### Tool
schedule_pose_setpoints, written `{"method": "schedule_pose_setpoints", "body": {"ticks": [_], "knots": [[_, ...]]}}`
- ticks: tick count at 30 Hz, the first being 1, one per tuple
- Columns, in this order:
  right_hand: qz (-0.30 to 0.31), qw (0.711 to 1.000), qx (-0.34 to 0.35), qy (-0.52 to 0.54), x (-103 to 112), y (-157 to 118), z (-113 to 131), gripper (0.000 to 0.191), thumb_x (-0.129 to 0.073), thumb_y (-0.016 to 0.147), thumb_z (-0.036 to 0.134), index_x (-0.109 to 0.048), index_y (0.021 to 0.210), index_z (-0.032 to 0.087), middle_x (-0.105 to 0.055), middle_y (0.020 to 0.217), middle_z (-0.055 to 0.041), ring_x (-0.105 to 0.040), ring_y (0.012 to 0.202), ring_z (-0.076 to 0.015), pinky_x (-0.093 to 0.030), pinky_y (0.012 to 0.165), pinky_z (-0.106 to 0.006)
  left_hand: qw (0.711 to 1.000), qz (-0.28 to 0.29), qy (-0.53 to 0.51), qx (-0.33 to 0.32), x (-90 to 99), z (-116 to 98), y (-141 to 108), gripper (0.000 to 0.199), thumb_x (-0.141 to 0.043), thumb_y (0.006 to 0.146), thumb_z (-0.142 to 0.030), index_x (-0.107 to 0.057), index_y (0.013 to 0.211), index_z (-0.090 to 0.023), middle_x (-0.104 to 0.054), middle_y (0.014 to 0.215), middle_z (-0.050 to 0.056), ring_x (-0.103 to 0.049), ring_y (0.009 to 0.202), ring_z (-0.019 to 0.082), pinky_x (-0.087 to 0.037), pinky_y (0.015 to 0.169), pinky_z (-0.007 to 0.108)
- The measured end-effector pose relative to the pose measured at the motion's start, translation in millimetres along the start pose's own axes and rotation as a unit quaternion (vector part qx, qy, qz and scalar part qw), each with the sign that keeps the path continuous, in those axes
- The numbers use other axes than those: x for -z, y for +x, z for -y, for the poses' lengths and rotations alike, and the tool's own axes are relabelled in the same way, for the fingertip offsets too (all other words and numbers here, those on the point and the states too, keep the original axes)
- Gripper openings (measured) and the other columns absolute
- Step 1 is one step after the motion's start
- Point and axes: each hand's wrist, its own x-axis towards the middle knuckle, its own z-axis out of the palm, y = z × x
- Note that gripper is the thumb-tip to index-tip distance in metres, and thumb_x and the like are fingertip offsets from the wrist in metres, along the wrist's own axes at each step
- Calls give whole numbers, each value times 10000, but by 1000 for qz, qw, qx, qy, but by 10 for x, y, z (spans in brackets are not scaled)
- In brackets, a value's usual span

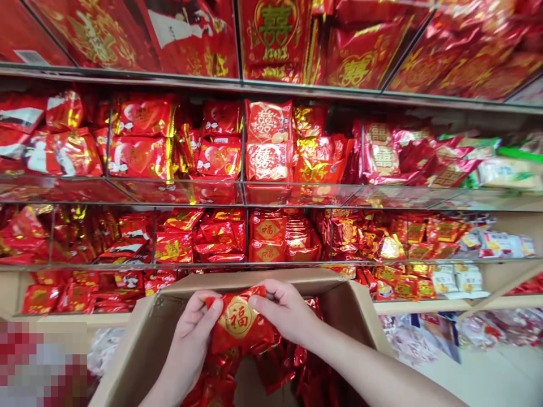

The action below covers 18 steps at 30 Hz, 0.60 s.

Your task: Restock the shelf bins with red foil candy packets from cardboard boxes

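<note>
Between my two hands is a red foil packet (241, 321) with a gold disc and a red character on its front. The thumb and fingers of my left hand (197, 322) pinch its upper left corner. My right hand (283, 310) grips the upper right edge, thumb on the front. Both hands are above an open cardboard box (156, 322). Inside the box, several more red packets (275, 370) lie loosely heaped below the one I hold; part of the heap is hidden by my hands and right forearm.
Ahead, shelves with clear dividers carry rows of red and gold packets (139, 155). White packets (469, 278) and a green-edged package (509, 169) sit at the right. Clear plastic bags (407, 342) lie low beside the box. The lower shelf edge (416, 307) runs close behind the box.
</note>
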Motion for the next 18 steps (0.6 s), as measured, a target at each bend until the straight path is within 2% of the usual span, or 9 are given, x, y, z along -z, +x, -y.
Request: {"method": "schedule_pose_setpoints", "body": {"ticks": [3, 6, 8, 11, 13, 14, 16, 18], "knots": [[-56, 994, 39, -82, 118, 27, 117, 220, -486, 797, 333, -600, 746, 152, -542, 638, 14, -459, 579, -104, -385, 566, -229, 999, -11, 31, 11, 20, 11, 13, 279, -682, 679, -395, -522, 847, -240, -603, 603, -85, -556, 493, 83, -449, 469, 168], [-206, 962, 80, -159, 470, 59, 267, 275, -463, 802, 386, -582, 710, 156, -550, 624, 2, -469, 578, -121, -380, 550, -233, 995, -2, 95, 7, 77, 24, 64, 327, -656, 692, -430, -504, 907, -236, -669, 735, -38, -610, 586, 131, -493, 525, 225], [-318, 920, 82, -214, 785, 80, 325, 301, -448, 804, 416, -581, 729, 157, -563, 624, -11, -485, 580, -140, -383, 548, -246, 991, 8, 136, -3, 125, 37, 107, 328, -645, 703, -428, -497, 915, -225, -685, 771, -14, -621, 623, 144, -501, 551, 238], [-438, 828, 61, -344, 1178, 131, 325, 317, -406, 826, 387, -600, 802, 137, -607, 661, -57, -526, 598, -180, -397, 584, -286, 983, 24, 181, -20, 190, 67, 153, 332, -634, 707, -439, -501, 914, -216, -686, 768, -4, -622, 643, 145, -505, 580, 241], [-459, 773, 48, -435, 1301, 200, 294, 312, -369, 851, 321, -597, 918, 119, -642, 746, -98, -572, 654, -209, -409, 630, -306, 975, 43, 217, -19, 218, 94, 170, 340, -624, 707, -453, -508, 918, -212, -688, 794, 8, -626, 678, 151, -509, 619, 247], [-448, 755, 42, -477, 1319, 251, 278, 312, -350, 862, 281, -580, 989, 114, -652, 791, -112, -593, 689, -218, -414, 650, -309, 970, 52, 236, -14, 226, 110, 176, 344, -618, 706, -463, -514, 916, -211, -688, 808, 14, -627, 697, 155, -509, 638, 249], [-399, 725, 12, -561, 1302, 397, 253, 314, -321, 870, 199, -540, 1077, 111, -661, 823, -123, -620, 725, -226, -423, 664, -306, 959, 71, 275, -1, 238, 150, 187, 340, -601, 709, -476, -528, 906, -209, -683, 827, 20, -626, 728, 163, -506, 677, 258], [-348, 703, -26, -620, 1267, 596, 239, 311, -322, 847, 118, -548, 1061, 108, -665, 814, -130, -635, 723, -227, -432, 657, -300, 946, 94, 312, 3, 250, 199, 199, 313, -566, 733, -474, -538, 903, -213, -671, 828, 16, -618, 753, 168, -499, 711, 269]]}}
